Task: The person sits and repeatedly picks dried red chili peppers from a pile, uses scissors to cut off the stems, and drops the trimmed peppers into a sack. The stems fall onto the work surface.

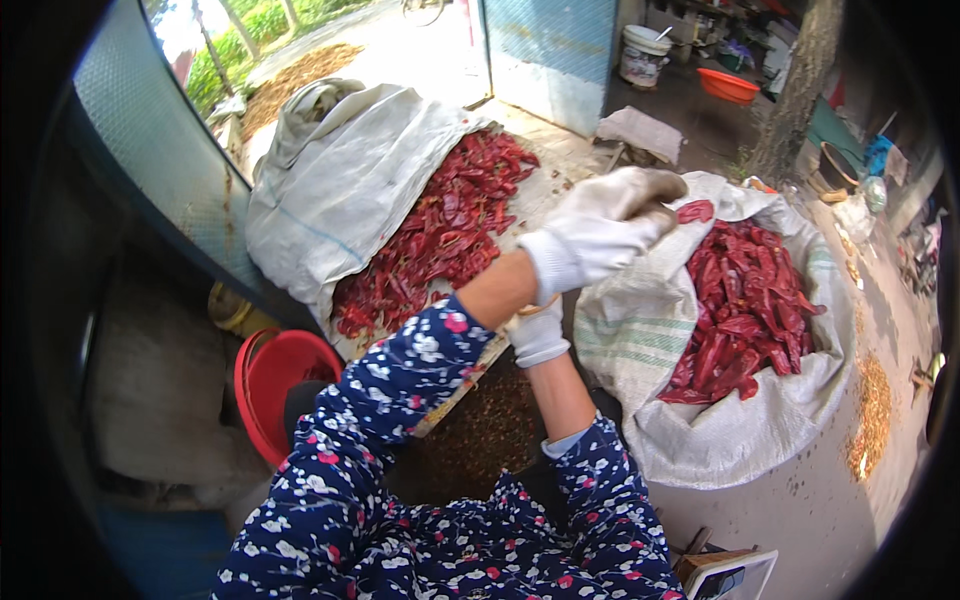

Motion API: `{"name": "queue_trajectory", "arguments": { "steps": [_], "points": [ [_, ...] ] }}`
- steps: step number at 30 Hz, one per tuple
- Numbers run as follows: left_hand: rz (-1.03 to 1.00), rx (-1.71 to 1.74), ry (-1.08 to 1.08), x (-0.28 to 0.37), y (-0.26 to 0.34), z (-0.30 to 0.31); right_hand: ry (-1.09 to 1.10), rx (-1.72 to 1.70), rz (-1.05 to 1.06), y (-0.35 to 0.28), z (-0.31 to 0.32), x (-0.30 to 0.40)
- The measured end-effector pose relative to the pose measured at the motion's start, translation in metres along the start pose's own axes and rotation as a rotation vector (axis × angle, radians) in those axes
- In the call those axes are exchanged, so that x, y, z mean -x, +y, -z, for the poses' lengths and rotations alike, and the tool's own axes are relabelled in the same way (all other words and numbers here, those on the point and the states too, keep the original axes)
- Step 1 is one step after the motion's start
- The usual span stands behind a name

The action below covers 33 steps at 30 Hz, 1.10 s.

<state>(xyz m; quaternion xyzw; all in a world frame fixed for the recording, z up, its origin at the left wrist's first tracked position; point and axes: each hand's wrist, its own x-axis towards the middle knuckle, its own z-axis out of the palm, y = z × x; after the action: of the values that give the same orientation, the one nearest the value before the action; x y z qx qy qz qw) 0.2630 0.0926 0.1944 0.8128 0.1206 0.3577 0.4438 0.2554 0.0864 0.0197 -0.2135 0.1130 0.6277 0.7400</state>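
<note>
My left hand (619, 221), in a white glove soiled at the fingertips, crosses over my right arm to the near rim of a white woven sack (626, 334). One dried red chili pepper (695, 211) shows right beside its fingertips; whether they grip it is unclear. Inside the sack lies a heap of dried red chili peppers (742, 300). My right hand (538, 334), also gloved in white, is beneath the left wrist, its fingers mostly hidden. Ahead, more red chilies with stems (442, 232) spread over a low board (544, 206), partly under a white woven sheet (352, 180).
A red plastic basin (281, 375) stands at my left. Blue metal gate panels (551, 60) flank the opening ahead. Beyond the sack rises a tree trunk (787, 97); an orange basin (727, 86) and a white bucket (645, 56) stand behind. A framed object (731, 574) is at lower right.
</note>
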Motion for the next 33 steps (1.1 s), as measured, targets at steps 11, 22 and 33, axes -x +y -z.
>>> {"name": "queue_trajectory", "arguments": {
  "steps": [11,22,33],
  "points": [
    [0.874,-0.763,-0.362,0.273,-0.130,0.100,0.103,0.373,0.027,0.010,0.005,-0.013],
    [0.832,-0.524,0.319,0.262,-0.151,0.140,-0.144,0.840,0.087,0.036,0.005,-0.011],
    [0.667,1.127,0.909,0.269,-0.156,0.154,-0.663,2.569,0.837,0.066,0.009,0.023]
  ]
}}
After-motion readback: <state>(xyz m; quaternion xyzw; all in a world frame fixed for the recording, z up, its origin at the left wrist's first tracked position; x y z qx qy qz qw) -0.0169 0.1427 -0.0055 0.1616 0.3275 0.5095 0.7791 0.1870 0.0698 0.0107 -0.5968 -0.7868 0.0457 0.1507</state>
